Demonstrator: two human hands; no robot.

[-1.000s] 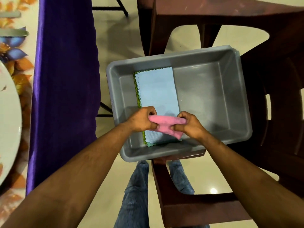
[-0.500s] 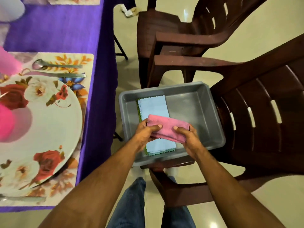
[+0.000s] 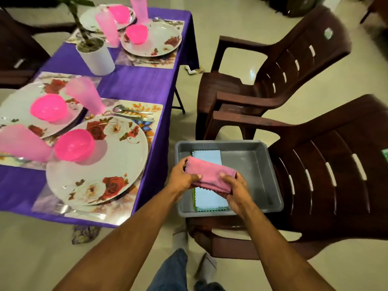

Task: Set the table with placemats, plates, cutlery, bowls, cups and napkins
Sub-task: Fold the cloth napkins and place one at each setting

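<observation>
A folded pink napkin (image 3: 211, 175) is held above the grey tub (image 3: 262, 175). My left hand (image 3: 181, 177) grips its left end and my right hand (image 3: 235, 189) grips its right end. Under it in the tub lies a light blue napkin (image 3: 206, 198) on top of green ones. To the left, the purple table (image 3: 136, 85) carries floral placemats with floral plates (image 3: 117, 156), pink bowls (image 3: 74, 147), pink cups (image 3: 84, 94), a spoon (image 3: 130, 110) and a fork (image 3: 79, 212).
The tub rests on the seat of a brown plastic chair (image 3: 327, 177); a second brown chair (image 3: 279, 66) stands behind it. A white plant pot (image 3: 97, 57) stands mid-table. My jeans-clad legs (image 3: 170, 271) are below. Beige floor lies around.
Both hands have lifted the pink napkin up out of the tub. The view has pulled back and swung left, so the set table has come into sight.
</observation>
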